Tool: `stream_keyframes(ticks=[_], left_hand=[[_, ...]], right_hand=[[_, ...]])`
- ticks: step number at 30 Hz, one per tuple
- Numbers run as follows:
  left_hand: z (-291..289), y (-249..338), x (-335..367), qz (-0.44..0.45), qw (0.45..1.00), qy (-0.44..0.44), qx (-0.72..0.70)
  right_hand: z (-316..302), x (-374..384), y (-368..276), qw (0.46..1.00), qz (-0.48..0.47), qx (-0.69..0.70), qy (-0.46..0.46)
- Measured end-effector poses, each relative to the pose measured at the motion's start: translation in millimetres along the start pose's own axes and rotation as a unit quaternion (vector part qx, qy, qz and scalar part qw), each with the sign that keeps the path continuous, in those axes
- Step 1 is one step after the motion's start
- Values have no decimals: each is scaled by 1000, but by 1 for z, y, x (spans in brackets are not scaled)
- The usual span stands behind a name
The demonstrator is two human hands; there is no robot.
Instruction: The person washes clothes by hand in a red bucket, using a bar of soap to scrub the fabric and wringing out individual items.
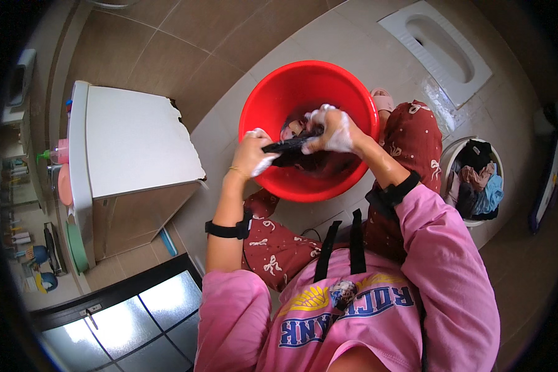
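Observation:
Both my hands, coated in white suds, grip a dark wet garment [284,146] stretched between them over a large red basin [252,115]. At the basin's near left rim, my left hand [252,154] is closed round one end of the cloth. Farther right and a little higher, my right hand [335,130] clutches the other end, with thick foam over its fingers. More wet laundry [296,128], partly pinkish, lies in the bottom of the basin, half hidden by my hands and the dark cloth.
To the right stands a white bucket [445,162] of mixed clothes. A squat toilet [443,53] is set in the floor at the far right. A white-topped cabinet [136,142] stands on the left, near a glazed door [130,319]. My knees flank the basin.

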State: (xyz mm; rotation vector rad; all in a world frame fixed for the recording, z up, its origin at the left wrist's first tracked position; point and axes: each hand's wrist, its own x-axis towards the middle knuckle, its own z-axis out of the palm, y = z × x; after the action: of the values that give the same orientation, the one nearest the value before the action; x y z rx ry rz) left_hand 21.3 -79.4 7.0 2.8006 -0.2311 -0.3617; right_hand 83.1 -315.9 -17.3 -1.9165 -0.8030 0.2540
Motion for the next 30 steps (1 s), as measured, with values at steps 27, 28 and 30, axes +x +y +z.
stream_keyframes(ticks=[27,28,30], left_hand=[[97,112,36,-21,904,370,-214],[95,92,39,-83,885,390,-241],[73,44,21,-322,873,291,-221]], right_hand=[[125,-6,92,677,129,720,79],[134,-3,71,646,252,715,90],[128,2,0,538,427,726,42]])
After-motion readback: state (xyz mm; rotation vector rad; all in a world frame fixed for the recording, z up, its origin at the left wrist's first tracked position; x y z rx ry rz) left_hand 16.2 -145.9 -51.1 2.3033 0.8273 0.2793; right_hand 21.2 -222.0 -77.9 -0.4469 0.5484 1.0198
